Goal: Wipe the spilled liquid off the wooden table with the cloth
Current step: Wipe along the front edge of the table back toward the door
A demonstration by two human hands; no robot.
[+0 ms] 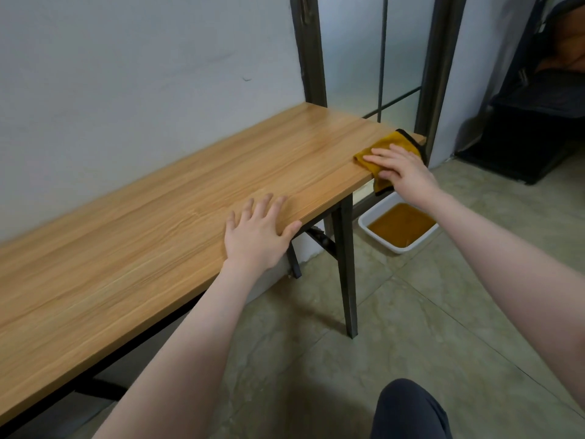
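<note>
A long wooden table (158,223) runs along the white wall. A mustard-yellow cloth (391,144) with a dark edge lies at the table's far right corner, part of it hanging over the front edge. My right hand (400,167) presses flat on the cloth with straight fingers. My left hand (258,231) rests flat on the tabletop near the front edge, fingers spread, holding nothing. A faint wet sheen shows on the wood near the far end; no clear puddle is visible.
A white tray (395,247) holding brownish-yellow liquid sits on the tiled floor below the table's right corner. A dark metal table leg (346,274) stands beside it. A glass door frame (433,74) and dark furniture (535,122) are at the right. My knee (411,410) shows at the bottom.
</note>
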